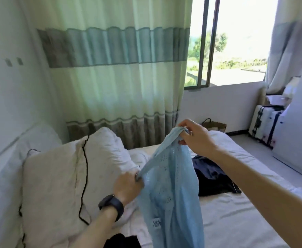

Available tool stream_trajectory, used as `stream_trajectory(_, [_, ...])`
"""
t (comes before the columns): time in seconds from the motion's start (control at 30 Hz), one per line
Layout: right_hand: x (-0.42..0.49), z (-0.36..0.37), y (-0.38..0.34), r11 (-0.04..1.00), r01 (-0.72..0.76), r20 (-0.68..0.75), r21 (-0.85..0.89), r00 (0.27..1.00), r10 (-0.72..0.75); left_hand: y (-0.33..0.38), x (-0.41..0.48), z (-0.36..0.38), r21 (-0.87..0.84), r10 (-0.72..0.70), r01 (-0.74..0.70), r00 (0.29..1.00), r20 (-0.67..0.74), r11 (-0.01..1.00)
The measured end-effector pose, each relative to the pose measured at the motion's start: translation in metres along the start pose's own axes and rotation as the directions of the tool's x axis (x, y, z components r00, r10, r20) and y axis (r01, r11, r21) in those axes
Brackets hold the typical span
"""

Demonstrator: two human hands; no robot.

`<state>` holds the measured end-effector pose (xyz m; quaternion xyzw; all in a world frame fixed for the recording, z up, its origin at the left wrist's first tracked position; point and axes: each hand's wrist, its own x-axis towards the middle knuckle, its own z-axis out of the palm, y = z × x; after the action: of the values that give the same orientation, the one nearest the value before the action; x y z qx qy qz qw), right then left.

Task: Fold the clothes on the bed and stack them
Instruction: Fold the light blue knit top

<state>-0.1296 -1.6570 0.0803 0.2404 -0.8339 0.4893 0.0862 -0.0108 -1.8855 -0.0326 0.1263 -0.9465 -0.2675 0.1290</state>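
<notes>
Left hand (pixel 128 185) pinches one end of the light blue top (pixel 171 185); right hand (pixel 195 138) grips the other end higher, so the top hangs above the bed (pixel 245 212). No folded stack shows. A dark garment (pixel 212 176) lies crumpled behind: judged early stage. Bare sheet on the right gives room; the pillow (pixel 57 176) crowds the left.

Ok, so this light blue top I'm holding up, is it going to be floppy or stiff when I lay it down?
Probably floppy: the light blue top hangs limp in loose folds below the left hand and right hand. Likely light, since its eyelet-patterned fabric looks thin. It may snag or stretch, given those small holes.
</notes>
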Motion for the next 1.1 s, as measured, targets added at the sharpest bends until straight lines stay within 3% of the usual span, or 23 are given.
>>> stream_trajectory(0.1, [0.010,-0.050,0.026,0.910,0.156,-0.029,-0.383,0.983,-0.181,-0.003,0.024,-0.071,0.096,0.024,-0.017,0.997,-0.072,0.995])
stream_trajectory(0.17, [0.016,-0.086,0.050,0.859,0.113,-0.069,-0.500,0.983,-0.170,-0.008,0.037,-0.129,0.172,-0.049,0.083,0.980,-0.192,0.982])
stream_trajectory(0.27, [0.016,-0.127,0.069,0.883,-0.139,-0.191,-0.449,0.980,0.057,-0.020,0.041,-0.206,0.166,-0.191,0.276,0.897,-0.398,0.947])
stream_trajectory(0.37, [0.018,-0.121,0.054,0.929,-0.106,-0.113,-0.354,0.991,0.070,-0.001,0.036,-0.226,0.142,-0.149,0.240,0.871,-0.468,0.960])
stream_trajectory(0.53, [0.027,-0.074,0.009,0.966,0.037,0.047,-0.257,0.999,-0.026,0.064,0.043,-0.145,-0.051,0.037,-0.043,0.993,-0.114,0.998])
stream_trajectory(0.6, [0.030,-0.058,-0.003,0.985,0.048,0.073,-0.165,0.997,-0.036,0.078,0.050,-0.110,-0.111,0.118,-0.116,0.993,0.016,0.987])
stream_trajectory(0.7, [0.035,-0.040,-0.024,0.998,0.062,0.090,0.031,0.994,-0.064,0.091,0.058,-0.068,-0.209,0.129,-0.089,0.975,0.181,0.974])
stream_trajectory(0.8, [0.046,-0.037,-0.044,0.967,0.067,0.058,0.247,0.995,-0.084,0.093,0.065,-0.036,-0.172,0.094,-0.052,0.965,0.243,0.984])
stream_trajectory(0.87, [0.057,-0.047,-0.050,0.944,0.118,0.039,0.307,0.990,-0.136,0.085,0.070,-0.028,-0.074,0.088,-0.076,0.982,0.169,0.994])
stream_trajectory(0.93, [0.065,-0.065,-0.043,0.962,0.197,-0.032,0.191,0.980,-0.195,0.070,0.073,-0.039,-0.088,0.095,-0.090,0.994,0.059,0.992])
stream_trajectory(1.0, [0.073,-0.084,-0.017,0.968,0.218,-0.140,-0.123,0.962,-0.234,0.055,0.073,-0.069,-0.127,0.113,-0.116,0.993,-0.031,0.985])
stream_trajectory(1.07, [0.075,-0.097,0.020,0.919,0.093,-0.124,-0.383,0.981,-0.151,0.046,0.075,-0.109,-0.124,0.119,-0.133,0.986,-0.113,0.983])
stream_trajectory(1.1, [0.074,-0.097,0.036,0.906,0.009,-0.089,-0.422,0.995,-0.051,0.046,0.078,-0.128,-0.118,0.128,-0.146,0.981,-0.147,0.982])
